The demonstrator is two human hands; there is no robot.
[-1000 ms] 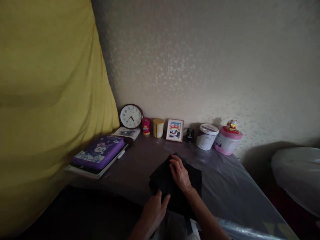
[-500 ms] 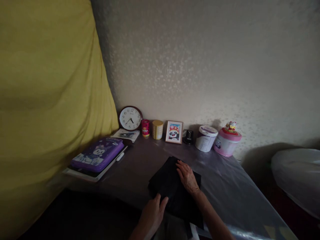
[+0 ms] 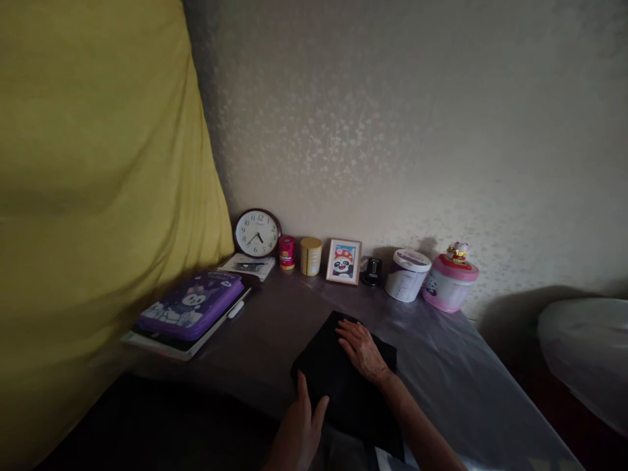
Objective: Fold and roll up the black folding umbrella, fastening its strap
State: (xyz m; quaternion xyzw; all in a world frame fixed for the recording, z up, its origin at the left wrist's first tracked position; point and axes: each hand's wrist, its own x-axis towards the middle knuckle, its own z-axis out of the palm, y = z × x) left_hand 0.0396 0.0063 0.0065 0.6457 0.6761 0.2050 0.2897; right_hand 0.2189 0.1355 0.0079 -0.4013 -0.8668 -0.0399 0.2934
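Note:
A folded piece of black cloth lies on the near part of the table, its exact kind too dark to make out. My right hand rests flat on its upper right part with the fingers stretched out. At the cloth's lower left edge is my left hand, thumb and forefinger spread apart and touching the fabric. The other fingers of that hand are hidden under or behind it. A pale strip shows below the cloth's near edge.
Along the wall stand a clock, a red can, a yellow can, a framed panda picture, a black object, a white tub and a pink-lidded tub. A purple case lies left, beside a yellow curtain.
My right hand has slid slightly left across the cloth. The forefinger of my left hand has lifted and straightened away from the thumb. The cloth looks a little flatter.

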